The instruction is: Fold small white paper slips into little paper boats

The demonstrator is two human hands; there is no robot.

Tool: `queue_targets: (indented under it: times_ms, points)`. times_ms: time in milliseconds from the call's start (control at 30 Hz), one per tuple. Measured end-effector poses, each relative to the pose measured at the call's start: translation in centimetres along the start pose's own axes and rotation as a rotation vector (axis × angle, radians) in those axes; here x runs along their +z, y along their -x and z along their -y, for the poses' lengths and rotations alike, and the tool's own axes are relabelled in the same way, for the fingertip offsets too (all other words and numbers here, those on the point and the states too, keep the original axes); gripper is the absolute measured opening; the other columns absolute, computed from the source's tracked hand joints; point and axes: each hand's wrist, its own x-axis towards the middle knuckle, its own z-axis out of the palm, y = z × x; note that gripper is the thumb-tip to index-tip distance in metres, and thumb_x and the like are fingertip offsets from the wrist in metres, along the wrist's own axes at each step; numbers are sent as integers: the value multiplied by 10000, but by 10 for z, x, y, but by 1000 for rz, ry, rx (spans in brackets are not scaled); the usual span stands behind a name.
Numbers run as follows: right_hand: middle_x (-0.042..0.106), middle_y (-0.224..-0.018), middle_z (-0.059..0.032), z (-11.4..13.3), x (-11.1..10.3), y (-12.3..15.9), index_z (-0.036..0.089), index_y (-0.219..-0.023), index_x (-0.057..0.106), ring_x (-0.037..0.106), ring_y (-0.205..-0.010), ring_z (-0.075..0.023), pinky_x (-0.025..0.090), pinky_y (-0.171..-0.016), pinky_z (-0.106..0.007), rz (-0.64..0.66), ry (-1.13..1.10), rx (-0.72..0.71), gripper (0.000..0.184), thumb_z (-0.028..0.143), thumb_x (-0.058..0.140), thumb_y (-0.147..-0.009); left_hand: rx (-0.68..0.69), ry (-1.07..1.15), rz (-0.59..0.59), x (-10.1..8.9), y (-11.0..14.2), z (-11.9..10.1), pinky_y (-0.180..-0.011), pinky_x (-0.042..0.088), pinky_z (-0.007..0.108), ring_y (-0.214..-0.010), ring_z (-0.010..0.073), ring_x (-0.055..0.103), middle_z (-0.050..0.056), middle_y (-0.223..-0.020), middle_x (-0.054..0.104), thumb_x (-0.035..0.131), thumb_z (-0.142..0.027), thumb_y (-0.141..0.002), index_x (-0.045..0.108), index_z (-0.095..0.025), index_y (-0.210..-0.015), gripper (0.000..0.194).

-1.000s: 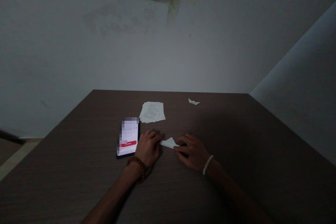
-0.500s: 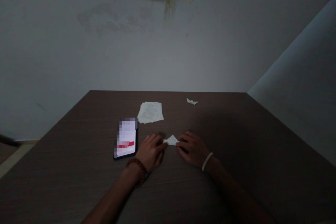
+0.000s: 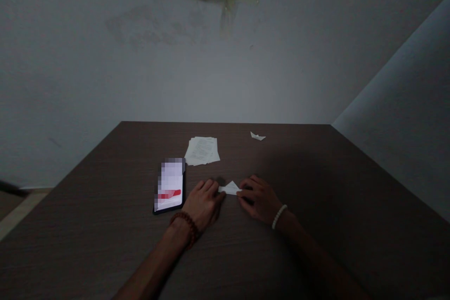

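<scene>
A small folded piece of white paper (image 3: pixel 231 188), with a triangular peak and a flat lower strip, lies on the table between my hands. My left hand (image 3: pixel 203 201), with a reddish-brown bead bracelet at the wrist, pinches its left end between thumb and fingers. At the right end, my right hand (image 3: pixel 259 198) grips the paper with its fingertips; a pale bead bracelet circles that wrist. Both hands rest low against the tabletop. Their fingers cover the two ends of the paper.
The dark wooden table (image 3: pixel 140 253) meets a grey wall. A phone (image 3: pixel 170 185) with a lit screen lies left of my left hand. Beyond it sits a stack of printed paper sheets (image 3: pixel 202 151). A small folded paper boat (image 3: pixel 258 136) stands near the far edge.
My left fingers have curled in slightly at the paper's left end. My right hand keeps its grip, and the folded paper stays in place; the whole view has shifted very slightly.
</scene>
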Motion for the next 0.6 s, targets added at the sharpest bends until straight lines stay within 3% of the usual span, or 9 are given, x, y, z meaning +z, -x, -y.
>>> queue_targets:
  times_ms: [333,600]
  points:
    - [593,-880,-40,1,0,0,221,-807,678,492,-851,-182,417,-754,-306,-13,22,19,67,174,631,-796,-90,53,-55,0,3,2,-808,383,439,-943,286,454,117,-884,564,536,-153,-751,658,-170,-830,146]
    - [596,-893,-56,-1,3,-1,206,-836,669,504,-866,-195,433,-779,-327,-64,70,95,69,177,608,-822,6,125,-39,3,4,3,-803,428,411,-913,259,475,114,-941,587,483,-152,-783,646,-151,-863,182]
